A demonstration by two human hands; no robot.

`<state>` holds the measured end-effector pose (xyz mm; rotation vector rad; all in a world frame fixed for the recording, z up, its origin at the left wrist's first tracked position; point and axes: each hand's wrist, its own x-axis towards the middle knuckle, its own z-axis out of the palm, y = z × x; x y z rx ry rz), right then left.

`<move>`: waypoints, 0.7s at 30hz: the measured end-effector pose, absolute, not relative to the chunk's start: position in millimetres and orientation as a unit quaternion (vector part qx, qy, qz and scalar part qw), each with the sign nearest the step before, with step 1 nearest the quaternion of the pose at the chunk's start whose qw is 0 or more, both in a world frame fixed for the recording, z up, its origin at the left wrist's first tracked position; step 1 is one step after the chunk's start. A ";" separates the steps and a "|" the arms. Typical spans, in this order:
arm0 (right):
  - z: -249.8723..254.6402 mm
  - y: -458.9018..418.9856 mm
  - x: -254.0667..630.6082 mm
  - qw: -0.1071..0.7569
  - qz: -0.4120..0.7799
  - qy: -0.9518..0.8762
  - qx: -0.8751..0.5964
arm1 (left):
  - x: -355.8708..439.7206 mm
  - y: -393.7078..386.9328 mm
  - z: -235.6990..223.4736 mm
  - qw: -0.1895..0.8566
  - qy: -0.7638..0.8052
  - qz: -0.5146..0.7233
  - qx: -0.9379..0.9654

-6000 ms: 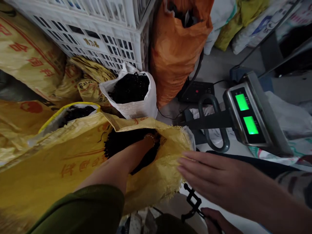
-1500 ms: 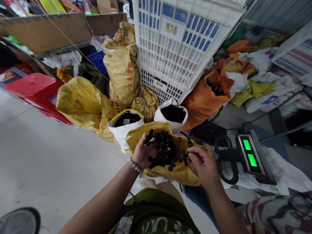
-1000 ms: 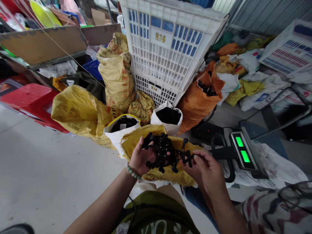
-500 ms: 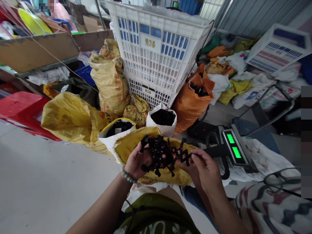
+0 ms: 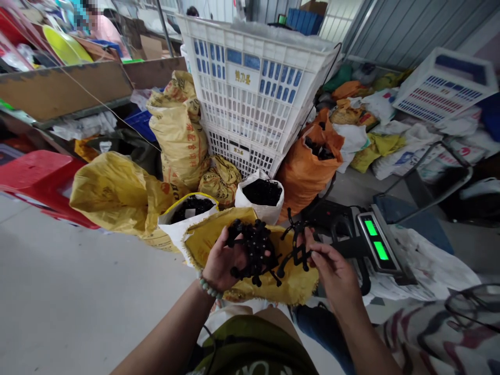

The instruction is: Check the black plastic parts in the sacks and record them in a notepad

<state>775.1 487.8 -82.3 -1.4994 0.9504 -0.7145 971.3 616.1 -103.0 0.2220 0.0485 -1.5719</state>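
Observation:
A clump of black jointed pieces (image 5: pixel 258 250) with round knobs and small shiny dots rests in my left hand (image 5: pixel 222 263), whose fingers curl under it. My right hand (image 5: pixel 332 263) pinches one black lattice piece (image 5: pixel 297 245), its crossed arms ending in knobs. This piece is held to the right of the clump, with a gap between them. Both hands are above a yellow woven sack (image 5: pixel 289 284) with a frayed edge. Just beyond stand a white sack (image 5: pixel 183 229) and another white sack (image 5: pixel 260 211), both filled with black pieces.
Stacked white crates (image 5: pixel 250 99) stand ahead. An orange sack (image 5: pixel 300 177) is to their right, yellow sacks (image 5: pixel 177 140) to their left. A scale display (image 5: pixel 377 242) glows green at right. A red stool (image 5: pixel 42 174) stands left. Another person (image 5: pixel 105 28) is at the far left.
My right hand has drawn the lattice piece away from the clump, to the right, and its arms now spread differently. The left hand still holds the clump. The view has shifted slightly.

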 end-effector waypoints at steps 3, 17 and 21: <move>-78.7 485.2 774.4 0.548 -0.316 0.393 -0.668 | 972.0 616.4 -102.1 0.704 0.029 -0.704 0.085; -75.5 494.3 782.9 0.596 -0.328 0.429 -0.594 | 973.2 620.0 -102.7 0.729 0.080 -0.675 0.078; -72.4 495.5 787.7 0.605 -0.330 0.442 -0.574 | 973.9 621.8 -101.3 0.731 0.072 -0.673 0.086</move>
